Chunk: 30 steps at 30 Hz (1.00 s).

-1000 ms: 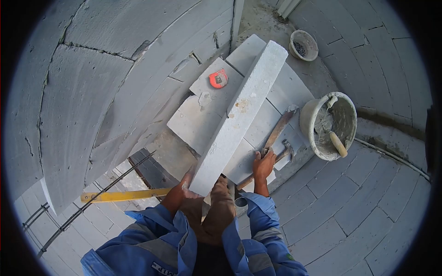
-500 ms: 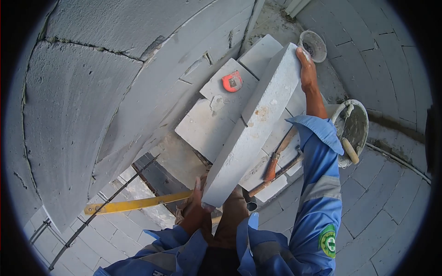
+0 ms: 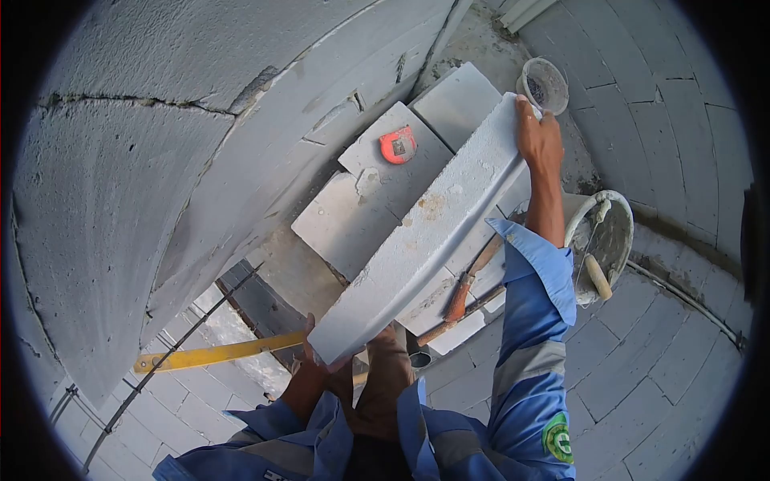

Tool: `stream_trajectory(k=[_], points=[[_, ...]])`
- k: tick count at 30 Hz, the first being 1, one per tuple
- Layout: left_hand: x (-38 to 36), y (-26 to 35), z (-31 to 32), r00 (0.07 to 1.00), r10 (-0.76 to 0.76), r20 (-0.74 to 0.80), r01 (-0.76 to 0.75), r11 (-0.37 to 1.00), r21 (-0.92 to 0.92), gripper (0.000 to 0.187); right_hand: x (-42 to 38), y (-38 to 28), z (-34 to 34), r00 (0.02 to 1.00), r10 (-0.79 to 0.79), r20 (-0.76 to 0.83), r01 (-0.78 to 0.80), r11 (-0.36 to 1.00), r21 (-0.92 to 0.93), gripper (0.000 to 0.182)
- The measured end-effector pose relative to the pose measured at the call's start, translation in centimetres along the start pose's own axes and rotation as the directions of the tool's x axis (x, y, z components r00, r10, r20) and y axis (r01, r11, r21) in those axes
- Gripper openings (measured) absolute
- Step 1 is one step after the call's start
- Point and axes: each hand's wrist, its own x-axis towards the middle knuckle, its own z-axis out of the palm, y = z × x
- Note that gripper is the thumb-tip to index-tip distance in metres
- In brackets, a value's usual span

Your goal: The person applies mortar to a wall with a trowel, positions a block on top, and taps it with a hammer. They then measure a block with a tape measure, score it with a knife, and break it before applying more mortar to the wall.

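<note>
A long pale grey concrete block point(image 3: 425, 220) slants across the middle of the view, held between my two hands. My right hand point(image 3: 541, 144) grips its far upper end, fingers over the edge. Under the near lower end, my left hand point(image 3: 308, 365) supports the block, its fingers partly hidden behind it. Beneath the block lie more flat pale blocks point(image 3: 345, 220). On these rest a red tape measure point(image 3: 398, 146) and a tool with a worn reddish-brown handle point(image 3: 458, 298), beside another long-handled tool point(image 3: 439, 330) partly covered by my sleeve.
A mortar-smeared bucket point(image 3: 573, 264) with a wooden-handled tool point(image 3: 597, 277) stands at right. Behind my right hand is a small pail point(image 3: 547, 82). A block wall point(image 3: 128, 208) rises close on the left. A yellow level point(image 3: 220, 353) and a dark rod point(image 3: 172, 353) lie lower left.
The block has tilted, its lower end moving left and its upper end slightly down. Both hands moved with it, and my right hand's fingers now curl more over the end.
</note>
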Motion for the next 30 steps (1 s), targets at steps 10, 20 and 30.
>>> stream_trajectory(k=[10,20,30], points=[[3.2,3.2,1.1,0.899,0.028,0.437,-0.408,-0.308,0.86,0.081,-0.2,-3.7,5.2,0.97,-0.13,0.203,0.213,0.856,-0.471,0.064],[6.0,-0.1,5.3,0.643,0.688,0.337,-0.574,0.141,0.807,0.095,-3.6,5.3,7.9,0.98,-0.199,0.007,0.194,0.945,-0.264,0.061],[6.7,2.6,2.0,0.684,0.62,0.386,-0.423,-0.095,0.901,0.085,-35.2,23.8,4.2,0.907,0.411,-0.094,-0.416,0.908,-0.044,0.053]])
